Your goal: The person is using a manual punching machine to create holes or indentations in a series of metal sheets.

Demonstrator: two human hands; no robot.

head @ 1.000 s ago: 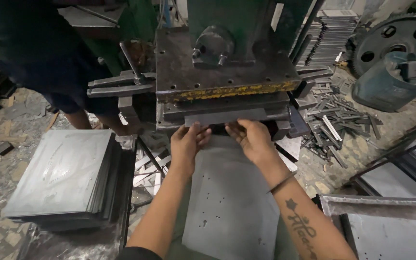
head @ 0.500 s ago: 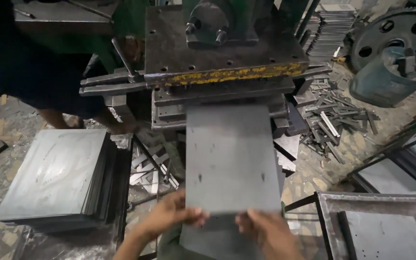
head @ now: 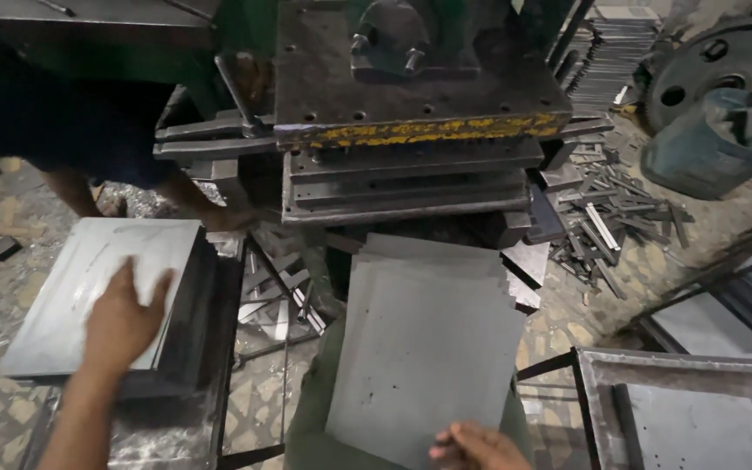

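My left hand [head: 121,320] lies flat, fingers spread, on the top sheet of a stack of grey metal sheets [head: 63,287] at the left. At the bottom edge of the view my right hand [head: 477,447] grips the near edge of a grey metal sheet [head: 424,339]. That sheet rests tilted in front of the press die [head: 411,174], its far edge just below the die.
A green press machine [head: 393,52] stands at the top. Another person's legs [head: 71,187] are at the left behind the stack. Metal offcuts [head: 607,218] litter the floor at right, beside a blue bucket [head: 707,148]. Trays with sheets [head: 681,409] sit at bottom right.
The sheet has been pulled out of the die toward me. My left hand has let go of it and moved left onto the stack, while my right hand stays on the sheet's near edge.
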